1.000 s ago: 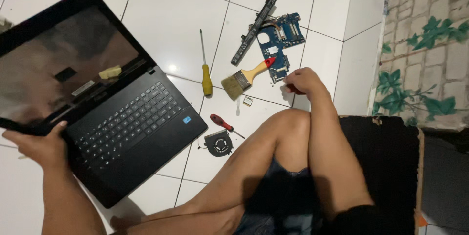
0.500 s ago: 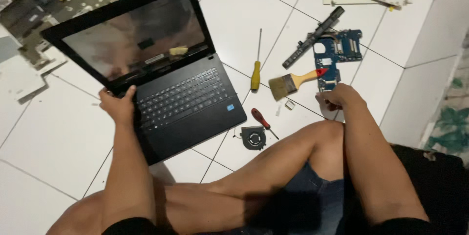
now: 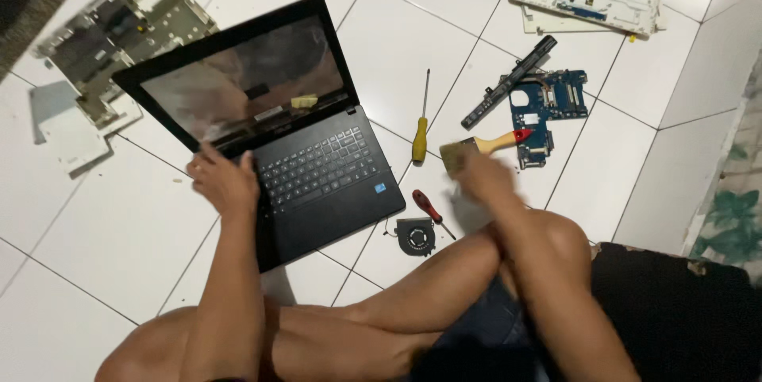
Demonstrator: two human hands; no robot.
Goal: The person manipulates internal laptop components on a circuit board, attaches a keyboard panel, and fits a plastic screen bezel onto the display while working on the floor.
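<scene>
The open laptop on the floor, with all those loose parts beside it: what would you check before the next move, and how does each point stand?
1. Left hand steadies the laptop at its left edge: ok.
2. Right hand grips something: cannot tell, blurred.
3. Paintbrush within reach beside that hand: ok.
4. Yellow screwdriver and red screwdriver lie clear of the keyboard: ok.
5. Small fan away from the knee: not ok, close.
6. Blue circuit board lies uncovered: ok.
</scene>
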